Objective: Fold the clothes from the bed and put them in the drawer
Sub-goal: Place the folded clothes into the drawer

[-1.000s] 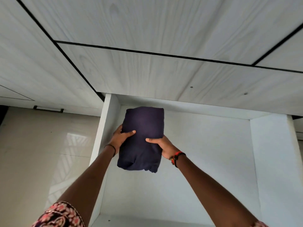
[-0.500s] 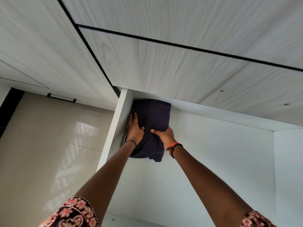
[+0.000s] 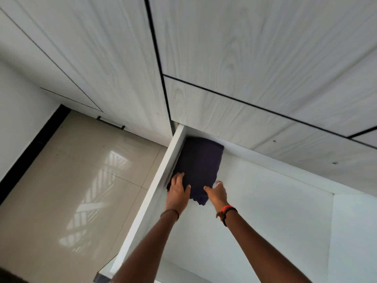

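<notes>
Your folded dark cloth (image 3: pixel 201 160) lies in the far-L corner of the open white drawer (image 3: pixel 275 221), its L edge against the drawer's L wall. Your L hand (image 3: pixel 177 194) rests flat on the cloth's near-L end, fingers fairly straight, thumb spread, not gripping. Your R hand (image 3: pixel 217 194) sits at the cloth's near-R corner w/ thumb on top. Its fingers are blurred, so can't tell if they pinch. Glossy floor tiles (image 3: pixel 81 190) lie L of the drawer, and woodgrain cabinet fronts (image 3: pixel 244 58) rise beyond its back.
</notes>
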Available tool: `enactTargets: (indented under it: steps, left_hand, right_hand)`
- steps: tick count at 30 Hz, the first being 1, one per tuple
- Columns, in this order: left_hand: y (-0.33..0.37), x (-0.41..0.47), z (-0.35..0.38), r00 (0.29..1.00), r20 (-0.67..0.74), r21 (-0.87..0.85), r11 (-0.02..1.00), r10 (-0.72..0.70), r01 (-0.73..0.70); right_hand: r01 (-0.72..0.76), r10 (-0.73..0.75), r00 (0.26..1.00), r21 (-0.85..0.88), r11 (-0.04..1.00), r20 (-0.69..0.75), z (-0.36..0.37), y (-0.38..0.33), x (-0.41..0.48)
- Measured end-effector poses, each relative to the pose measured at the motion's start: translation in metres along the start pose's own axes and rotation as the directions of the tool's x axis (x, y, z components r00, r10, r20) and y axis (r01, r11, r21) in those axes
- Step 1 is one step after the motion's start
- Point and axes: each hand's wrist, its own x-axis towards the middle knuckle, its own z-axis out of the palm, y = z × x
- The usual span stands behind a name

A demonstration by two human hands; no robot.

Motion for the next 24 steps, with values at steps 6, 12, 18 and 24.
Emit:
enactTargets:
  steps: [6, 12, 18, 24]
  left_hand:
    - [-0.012, -0.105, -0.02, 0.986, -0.027, -0.291, 0.945, -0.167, 0.152]
    - [-0.036, -0.168, -0.057, 0.916, -0.189, -0.563, 0.804, -0.354, 0.194]
    - [-0.07, -0.222, -0.099, 0.788, -0.285, -0.752, 0.637, -0.546, 0.169]
    - [-0.129, -0.299, -0.132, 0.639, -0.324, -0.885, 0.463, -0.698, 0.057]
  right_hand:
    - [0.044, -0.031, 0.99, -0.089, 0.995, 0.14, 0.007, 0.002, -0.082]
    - [0.164, -0.124, 0.96, -0.147, 0.976, 0.251, 0.033, -0.001, -0.158]
    - [0.334, -0.253, 0.895, -0.175, 0.926, 0.368, 0.074, -0.003, -0.239]
    - [0.482, -0.327, 0.817, -0.25, 0.84, 0.475, 0.132, 0.03, -0.319]
